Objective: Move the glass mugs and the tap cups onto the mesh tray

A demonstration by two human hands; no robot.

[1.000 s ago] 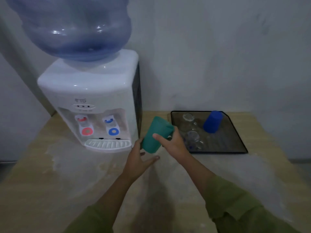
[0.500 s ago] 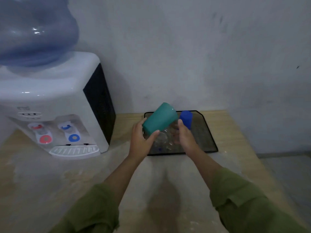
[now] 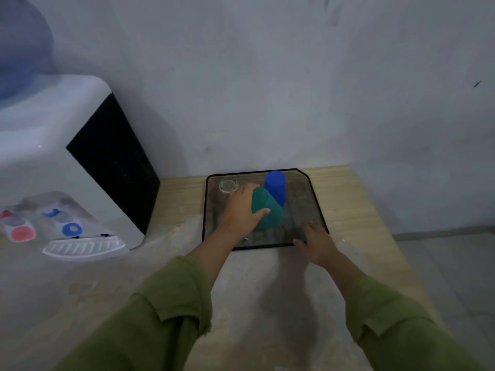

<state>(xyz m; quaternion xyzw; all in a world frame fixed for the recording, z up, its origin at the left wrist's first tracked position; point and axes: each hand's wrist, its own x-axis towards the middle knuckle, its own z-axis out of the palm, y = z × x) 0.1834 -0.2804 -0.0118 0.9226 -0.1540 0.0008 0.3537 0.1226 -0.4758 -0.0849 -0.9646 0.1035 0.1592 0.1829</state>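
Left hand (image 3: 241,210) wrapped around green cup (image 3: 267,212), mouth down, over middle of mesh tray (image 3: 313,199); can't tell if cup touches mesh. Blue cup (image 3: 275,186) inverted on tray, just behind green one, near tray's far edge. Glass mug (image 3: 228,186) at tray's far-left corner. Right hand (image 3: 316,243) spread, empty, at tray's near-right corner. Tray at desk (image 3: 356,207) far-right corner. Water dispenser (image 3: 61,167) at desk left edge.

olive green sleeves (image 3: 171,311), buttoned cuffs.
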